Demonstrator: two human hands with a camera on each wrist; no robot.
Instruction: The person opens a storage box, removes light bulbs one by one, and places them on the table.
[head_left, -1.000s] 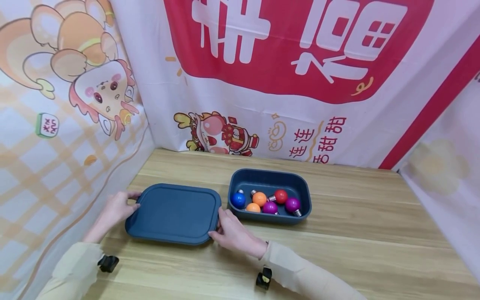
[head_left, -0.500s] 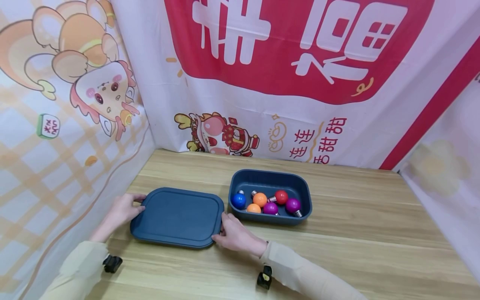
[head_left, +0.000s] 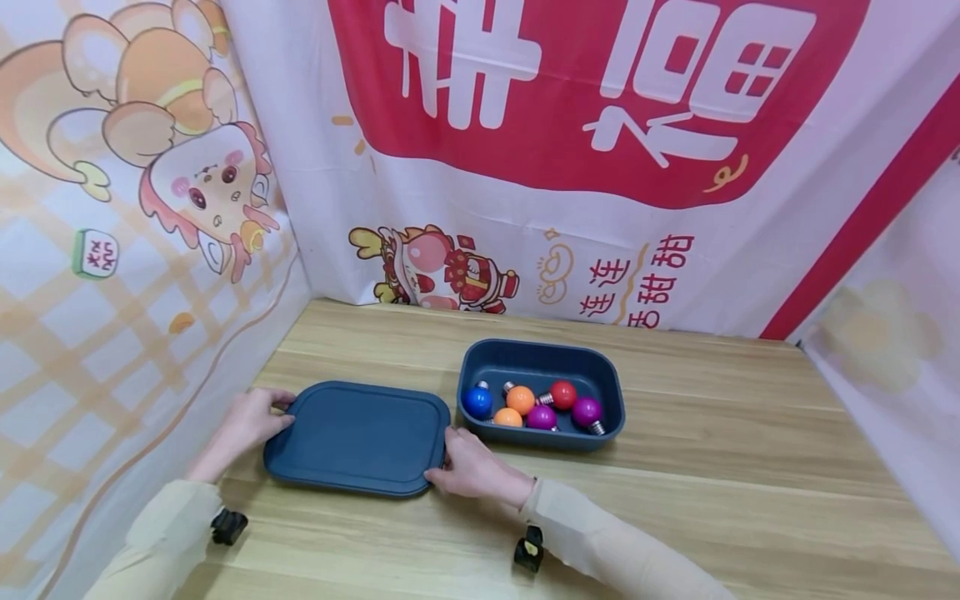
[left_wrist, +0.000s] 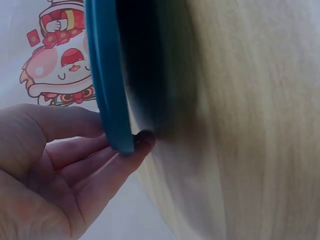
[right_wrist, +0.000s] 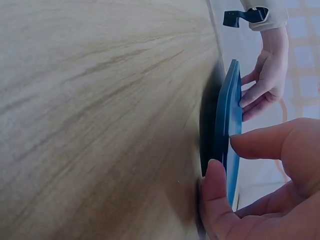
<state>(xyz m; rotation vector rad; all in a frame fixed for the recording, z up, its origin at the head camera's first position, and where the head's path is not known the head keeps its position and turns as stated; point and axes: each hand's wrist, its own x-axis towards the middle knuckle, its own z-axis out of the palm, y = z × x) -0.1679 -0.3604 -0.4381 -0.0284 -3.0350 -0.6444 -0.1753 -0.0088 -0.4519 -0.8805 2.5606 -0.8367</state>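
A dark blue lid [head_left: 356, 437], flat with rounded corners, lies level between both hands at the left of the head view. My left hand [head_left: 253, 423] pinches its left edge, thumb on top and fingers beneath, as the left wrist view shows on the lid's rim [left_wrist: 109, 85]. At the opposite edge my right hand [head_left: 483, 471] grips the lid between thumb and fingers. A dark shadow shows under the lid in both wrist views. Just right of it stands an uncovered dark blue box [head_left: 542, 348] holding several coloured light bulbs, among them a blue bulb [head_left: 477, 402] and a red bulb [head_left: 562, 394].
The wooden table [head_left: 712, 467] extends right and toward the front. A white patterned cloth [head_left: 480, 200] hangs along the back edge, and another printed cloth [head_left: 135, 333] closes off the left side close to my left arm.
Both hands have carried the lid a little to the right and toward the front, mostly in the first half second. The box and its bulbs stay where they were.
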